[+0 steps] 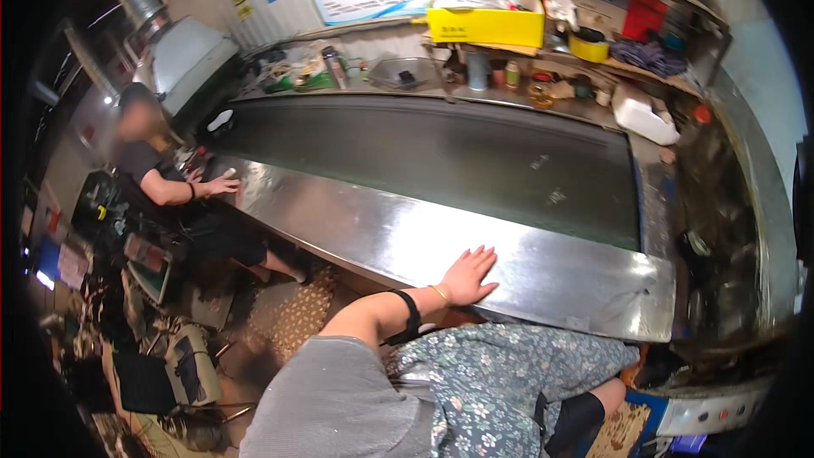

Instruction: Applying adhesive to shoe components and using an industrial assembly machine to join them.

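Observation:
My left hand (471, 278) lies palm down on the shiny metal ledge (365, 216), its fingers stretched out and nothing in them. A black band (409, 309) and a thin yellow bracelet circle that wrist. Just beyond the ledge runs a wide dark conveyor belt (424, 153), with a few small pale scraps (555, 196) on its right part. Below the hand, a floral apron (500, 373) spreads over my lap. No part of my right hand shows.
At the ledge's left end sits a co-worker (161, 170), a hand resting on the metal. Behind the belt, a cluttered shelf holds a yellow box (486, 21), a clear basin (404, 73) and a white jug (644, 114). A control panel (712, 412) stands at lower right.

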Motion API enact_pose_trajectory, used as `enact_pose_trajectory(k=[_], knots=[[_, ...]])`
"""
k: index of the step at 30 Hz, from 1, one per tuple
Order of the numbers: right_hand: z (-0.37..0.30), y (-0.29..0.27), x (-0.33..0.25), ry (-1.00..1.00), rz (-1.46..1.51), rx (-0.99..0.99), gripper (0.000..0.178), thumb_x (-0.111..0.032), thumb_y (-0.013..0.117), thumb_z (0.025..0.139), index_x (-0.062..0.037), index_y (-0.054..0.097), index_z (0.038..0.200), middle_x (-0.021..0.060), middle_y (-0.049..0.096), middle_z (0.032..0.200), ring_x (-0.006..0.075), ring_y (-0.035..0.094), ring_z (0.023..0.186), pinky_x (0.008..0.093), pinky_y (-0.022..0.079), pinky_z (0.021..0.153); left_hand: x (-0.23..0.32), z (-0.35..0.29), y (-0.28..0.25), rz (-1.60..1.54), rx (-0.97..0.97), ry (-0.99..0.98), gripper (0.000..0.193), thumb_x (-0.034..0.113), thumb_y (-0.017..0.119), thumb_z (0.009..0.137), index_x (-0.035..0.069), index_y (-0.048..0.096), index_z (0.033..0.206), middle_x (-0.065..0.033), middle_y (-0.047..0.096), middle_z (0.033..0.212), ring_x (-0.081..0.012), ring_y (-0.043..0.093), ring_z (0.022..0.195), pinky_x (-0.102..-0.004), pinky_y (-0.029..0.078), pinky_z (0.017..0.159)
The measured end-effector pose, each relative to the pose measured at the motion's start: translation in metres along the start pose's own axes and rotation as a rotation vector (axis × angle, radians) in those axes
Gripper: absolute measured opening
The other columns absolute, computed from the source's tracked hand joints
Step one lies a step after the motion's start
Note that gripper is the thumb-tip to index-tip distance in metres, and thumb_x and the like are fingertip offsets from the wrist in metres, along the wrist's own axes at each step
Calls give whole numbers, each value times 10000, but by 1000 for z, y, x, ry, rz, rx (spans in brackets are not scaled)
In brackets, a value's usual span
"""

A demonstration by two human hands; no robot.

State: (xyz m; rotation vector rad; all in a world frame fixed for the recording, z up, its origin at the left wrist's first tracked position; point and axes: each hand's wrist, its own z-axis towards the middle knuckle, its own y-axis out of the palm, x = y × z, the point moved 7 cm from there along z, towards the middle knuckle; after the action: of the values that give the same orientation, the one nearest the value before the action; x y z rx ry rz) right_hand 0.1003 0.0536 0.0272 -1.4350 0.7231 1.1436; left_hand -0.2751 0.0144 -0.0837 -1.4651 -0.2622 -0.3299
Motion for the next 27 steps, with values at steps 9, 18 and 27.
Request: enact_pose_trajectory(k=[9, 18, 27], knots=[[-17, 36, 5, 60, 70, -121, 706, -273, 740, 810, -101, 510, 1455, 203, 582, 1377, 349, 548, 1275, 403, 414, 1095, 0, 4, 0, 27, -35, -5, 731, 493, 514, 964, 4, 394, 1493, -179, 335, 1598, -366, 270, 1495, -526, 229, 1206], [-29, 41, 20, 118, 40, -157, 722, -298, 736, 797, -115, 509, 1457, 209, 581, 1375, 360, 553, 1267, 412, 422, 1089, 2, 6, 2, 21, -15, -13, 731, 491, 511, 963, 8, 389, 1497, -182, 325, 1602, -360, 266, 1497, -522, 223, 1209], [8, 20, 8, 98, -22, -121, 737, -323, 732, 783, -129, 507, 1458, 215, 580, 1372, 370, 557, 1259, 421, 429, 1082, 1, 7, 2, 39, -5, -7, 730, 492, 507, 966, 5, 389, 1497, -178, 318, 1605, -348, 241, 1509, -503, 205, 1223]])
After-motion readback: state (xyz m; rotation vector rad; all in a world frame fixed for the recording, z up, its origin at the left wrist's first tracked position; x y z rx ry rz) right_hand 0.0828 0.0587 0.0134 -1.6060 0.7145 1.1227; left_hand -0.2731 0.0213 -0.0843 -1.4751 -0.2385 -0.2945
